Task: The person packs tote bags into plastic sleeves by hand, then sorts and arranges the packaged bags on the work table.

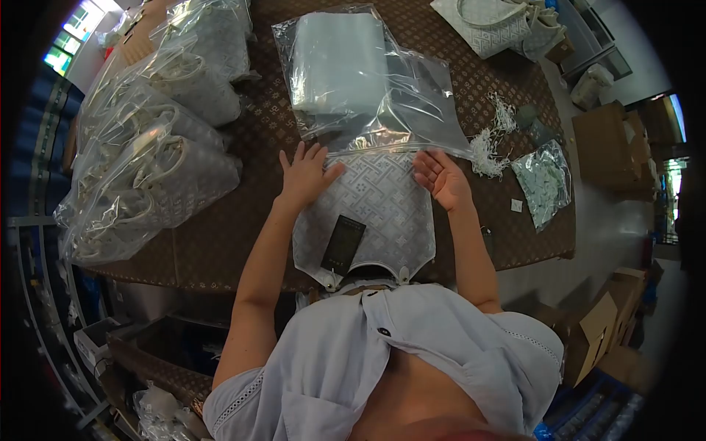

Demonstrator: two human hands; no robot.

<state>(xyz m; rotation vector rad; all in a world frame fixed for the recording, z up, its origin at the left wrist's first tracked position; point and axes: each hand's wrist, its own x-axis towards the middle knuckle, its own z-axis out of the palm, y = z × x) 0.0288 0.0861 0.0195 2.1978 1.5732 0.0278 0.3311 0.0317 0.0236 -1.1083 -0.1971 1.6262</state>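
A pale handbag (pixel 382 198) with a woven-look geometric pattern lies flat in front of me, its handle end toward my body. On it rests a black hang tag (pixel 343 244). My left hand (pixel 304 176) is at the handbag's far left corner, fingers spread, thumb over its edge. At the far right corner is my right hand (pixel 444 181), palm partly turned up and fingers loosely bent; it holds nothing I can see. The edge of a clear plastic bag (pixel 426 88) meets the handbag's far side, between my hands. Under or inside that plastic lies a pale stack (pixel 342 59).
Several handbags in clear plastic (pixel 154 162) are piled on the left of the brown patterned table (pixel 257 213). More handbags (pixel 485 26) stand far right. White strings (pixel 493 140) and a packet of small pieces (pixel 544 184) lie right. Cardboard boxes (pixel 610 147) stand beyond the table.
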